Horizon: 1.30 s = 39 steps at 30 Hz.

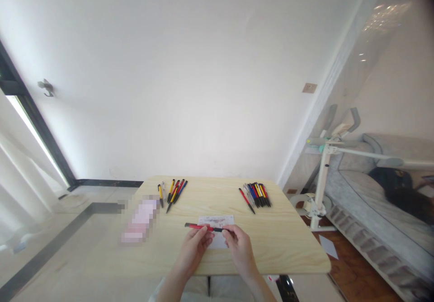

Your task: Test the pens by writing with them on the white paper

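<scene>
A red pen with black ends (pixel 198 226) lies level between my two hands, above a sheet of paper (pixel 217 243) with printing on its upper part. My left hand (pixel 196 243) pinches the red barrel near its middle. The fingertips of my right hand (pixel 240 245) close on the black end at the right. Beyond my left hand is a loose group of pens (pixel 174 192) in yellow, red, blue and clear. Past my right hand several more pens (pixel 259 195) lie close together in a row, with one red pen (pixel 246 200) slanting at their left.
The light wooden table (pixel 285 243) stands against a white wall (pixel 210 89). A blurred-out pinkish patch (pixel 140 220) covers its left side. To the right are a white exercise machine (pixel 322 180), a grey sofa (pixel 369 189) with a person partly visible, and a paper (pixel 328 247) on the floor.
</scene>
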{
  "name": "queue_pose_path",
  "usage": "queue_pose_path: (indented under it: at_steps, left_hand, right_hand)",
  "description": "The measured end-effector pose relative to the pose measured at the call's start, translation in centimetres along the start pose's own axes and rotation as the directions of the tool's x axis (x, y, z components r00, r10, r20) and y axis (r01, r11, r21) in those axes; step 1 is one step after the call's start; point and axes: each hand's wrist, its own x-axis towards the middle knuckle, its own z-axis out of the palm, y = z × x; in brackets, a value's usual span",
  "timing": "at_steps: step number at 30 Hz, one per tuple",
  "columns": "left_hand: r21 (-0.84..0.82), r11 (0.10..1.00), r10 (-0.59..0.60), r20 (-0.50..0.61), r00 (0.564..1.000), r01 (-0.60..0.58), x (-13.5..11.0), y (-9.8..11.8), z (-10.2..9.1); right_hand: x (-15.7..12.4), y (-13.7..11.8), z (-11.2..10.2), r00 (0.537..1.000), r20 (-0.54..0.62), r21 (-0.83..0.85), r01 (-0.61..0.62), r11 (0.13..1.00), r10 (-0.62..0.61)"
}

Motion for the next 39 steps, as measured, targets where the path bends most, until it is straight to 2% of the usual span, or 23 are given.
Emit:
queue_pose_path:
  at_steps: [4, 9, 18, 27, 32, 39]
  left_hand:
    - [0.038, 0.999, 0.015, 0.005, 1.000, -0.015, -0.1, -0.1, 0.1]
    - [0.062, 0.998, 0.017, 0.003, 1.000, -0.017, -0.1, 0.0, 0.3]
    - [0.071, 0.997, 0.035, 0.062, 0.997, -0.040, -0.5, -0.1, 0.6]
    - [0.282, 0.952, 0.100, 0.094, 0.991, -0.123, -0.2, -0.8, 0.5]
    - [0.351, 0.926, 0.101, 0.119, 0.988, -0.137, -0.2, -0.8, 0.2]
    - [0.284, 0.948, 0.126, 0.077, 0.989, -0.143, 0.0, -1.0, 0.1]
  right_hand:
    - [0.0, 0.1, 0.0, 0.999, 0.003, -0.084, 0.033, 0.996, -0.033]
    - [0.0, 0.5, 0.1, 1.000, -0.008, -0.168, -0.011, 0.986, 0.009]
    - [-0.1, -0.4, -0.2, 1.000, 0.028, -0.220, 0.008, 0.975, -0.002]
    - [-0.4, -0.5, 0.0, 0.998, 0.055, -0.181, 0.033, 0.983, -0.023]
    - [-0.1, -0.2, 0.4, 0.997, 0.056, -0.120, -0.053, 0.991, 0.060]
    - [0.4, 0.6, 1.4, 0.974, 0.110, -0.041, -0.195, 0.980, 0.198]
